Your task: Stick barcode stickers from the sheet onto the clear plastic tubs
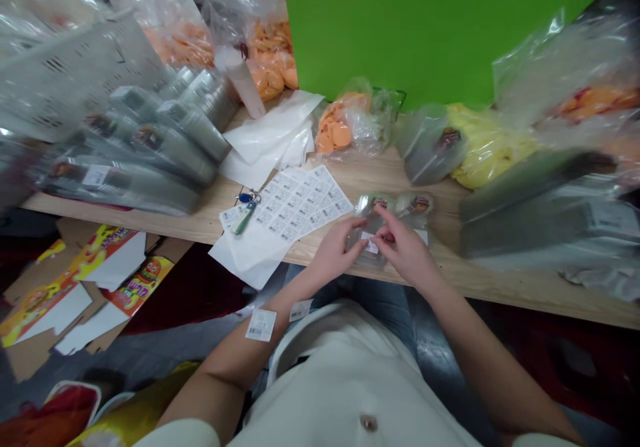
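Observation:
A small white label (371, 243) lies against a clear plastic container (367, 212) at the table's front edge. My right hand (404, 250) pinches the label's right side between thumb and a finger, while its index finger reaches forward over the container. My left hand (337, 247) closes around the container's left side, its thumb tip close to the label. Just to the right, touching or nearly so, is a second clear container (416, 206) with a round burger sticker. Two barcode labels (261, 325) cling to my left forearm.
Overlapping barcode sheets (295, 204) carry a key ring (245, 215). Stacked clear containers (165, 147) fill the left side; more containers (530, 207) stand right. Behind are bags of orange pieces (335, 127), a yellow bag (485, 140) and a green panel (425, 27). Printed cardboard (85, 287) lies below left.

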Motion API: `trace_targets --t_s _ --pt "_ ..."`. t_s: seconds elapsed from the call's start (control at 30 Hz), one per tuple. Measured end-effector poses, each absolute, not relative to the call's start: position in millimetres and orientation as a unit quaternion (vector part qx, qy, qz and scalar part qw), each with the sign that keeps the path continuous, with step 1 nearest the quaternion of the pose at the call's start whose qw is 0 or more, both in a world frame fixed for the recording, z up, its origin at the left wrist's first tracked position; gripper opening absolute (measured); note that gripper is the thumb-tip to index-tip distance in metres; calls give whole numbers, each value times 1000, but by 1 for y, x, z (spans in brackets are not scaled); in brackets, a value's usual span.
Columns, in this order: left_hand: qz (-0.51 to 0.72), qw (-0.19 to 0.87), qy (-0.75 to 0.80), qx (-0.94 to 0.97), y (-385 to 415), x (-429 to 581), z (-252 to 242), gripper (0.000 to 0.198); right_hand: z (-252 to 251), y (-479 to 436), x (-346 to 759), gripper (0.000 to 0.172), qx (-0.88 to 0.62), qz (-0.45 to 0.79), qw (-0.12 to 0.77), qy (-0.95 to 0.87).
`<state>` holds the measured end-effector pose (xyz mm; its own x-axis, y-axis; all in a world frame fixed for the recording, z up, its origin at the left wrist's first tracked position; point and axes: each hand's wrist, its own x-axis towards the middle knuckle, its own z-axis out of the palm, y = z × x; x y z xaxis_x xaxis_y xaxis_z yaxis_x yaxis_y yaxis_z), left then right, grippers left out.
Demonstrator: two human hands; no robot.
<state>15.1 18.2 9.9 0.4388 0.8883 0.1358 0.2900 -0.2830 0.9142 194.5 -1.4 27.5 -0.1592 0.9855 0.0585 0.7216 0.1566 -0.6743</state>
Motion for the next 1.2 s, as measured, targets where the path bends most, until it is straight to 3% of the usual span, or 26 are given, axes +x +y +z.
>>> trace_targets --t_s 0.1,0.17,0.33,0.5,0.63,0.7,0.77,0.87,1.0,1.13,1.2 --pt "342 433 411 726 20 17 7 40 24 -16 194 53 -647 69 298 -699" --pt "341 435 415 722 21 18 7 40 17 -26 191 49 -649 5 306 -696" --pt "356 482 429 676 26 18 8 30 -1 -32 178 58 -596 56 209 -773" --pt "415 466 524 579 29 6 30 28 15 -25 188 62 -569 67 271 -773" --pt "330 711 407 468 24 9 58 40 33 -32 198 61 -544 42 324 -773" --pt "286 784 337 435 21 20 68 52 36 -37 202 65 -547 31 339 -765" --pt "273 785 334 446 20 32 71 59 36 -40 208 70 -564 25 347 -749" --pt "280 701 369 541 22 45 68 64 30 -42 226 71 -592 19 328 -736" --pt "351 599 414 589 34 45 60 44 10 -35 268 62 -627 49 258 -733" --pt "392 740 405 367 49 35 60 23 -4 -28 287 62 -614 50 205 -760" --pt "413 791 368 262 56 32 62 19 6 -27 271 62 -615 6 228 -755"
